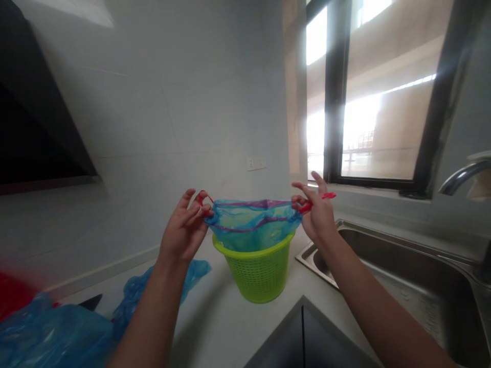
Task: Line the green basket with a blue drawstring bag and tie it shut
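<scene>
A blue see-through drawstring garbage bag (253, 227) lines a lime-green slotted plastic basket (258, 278) that stands upright on the counter. The bag's mouth is stretched sideways above the rim, with a purple-looking band along its hem. My left hand (187, 222) pinches the mouth's left end, and a red drawstring loops at its fingers. At the right end my right hand (315, 209) grips the bag and its red drawstring (329, 195), with some fingers raised. The lower part of the bag is hidden inside the basket.
Blue plastic bags (57, 329) lie on the white counter (215, 327) at the left, beside a blurred red item (15, 294). A steel sink (402, 286) with a faucet (464, 174) is at the right. A dark grey panel (280, 342) sits at the near edge.
</scene>
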Motion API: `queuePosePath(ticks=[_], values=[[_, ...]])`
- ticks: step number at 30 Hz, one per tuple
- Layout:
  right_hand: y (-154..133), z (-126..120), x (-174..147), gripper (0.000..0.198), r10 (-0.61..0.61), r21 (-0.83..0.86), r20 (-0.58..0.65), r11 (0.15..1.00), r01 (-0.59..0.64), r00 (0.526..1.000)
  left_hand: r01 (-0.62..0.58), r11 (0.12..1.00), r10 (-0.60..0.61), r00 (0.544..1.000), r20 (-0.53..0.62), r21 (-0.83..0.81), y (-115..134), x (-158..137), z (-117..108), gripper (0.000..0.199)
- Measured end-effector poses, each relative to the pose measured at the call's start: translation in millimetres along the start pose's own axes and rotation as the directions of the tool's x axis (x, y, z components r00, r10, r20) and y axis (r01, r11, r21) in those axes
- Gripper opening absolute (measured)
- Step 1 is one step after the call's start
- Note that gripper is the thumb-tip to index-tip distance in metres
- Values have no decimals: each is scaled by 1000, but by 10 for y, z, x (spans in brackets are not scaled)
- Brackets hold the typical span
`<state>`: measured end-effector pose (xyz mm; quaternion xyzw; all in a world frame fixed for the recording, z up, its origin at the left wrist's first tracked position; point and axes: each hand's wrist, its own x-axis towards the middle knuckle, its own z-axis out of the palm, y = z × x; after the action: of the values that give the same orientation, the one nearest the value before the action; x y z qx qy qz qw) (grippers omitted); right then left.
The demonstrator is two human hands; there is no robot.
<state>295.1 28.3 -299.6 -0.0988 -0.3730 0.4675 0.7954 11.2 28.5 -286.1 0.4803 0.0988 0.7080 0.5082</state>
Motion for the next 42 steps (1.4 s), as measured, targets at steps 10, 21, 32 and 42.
queuePosePath(ticks=[10,21,32,42], values=[[297,332,-548,30,440,-620,380,774,-129,814,87,966,-153,950,272,242,-189,-458,520,53],[344,232,-429,26,114,-776,264,616,140,958,36,999,-38,994,99,31,-240,-351,485,38],[-117,-40,-48,38,500,-576,159,747,-331,852,-38,961,88,981,-171,275,-209,-129,252,47],[-191,-215,252,21,287,83,-28,955,-284,957,81,920,38,956,-292,384,-17,104,-151,79]])
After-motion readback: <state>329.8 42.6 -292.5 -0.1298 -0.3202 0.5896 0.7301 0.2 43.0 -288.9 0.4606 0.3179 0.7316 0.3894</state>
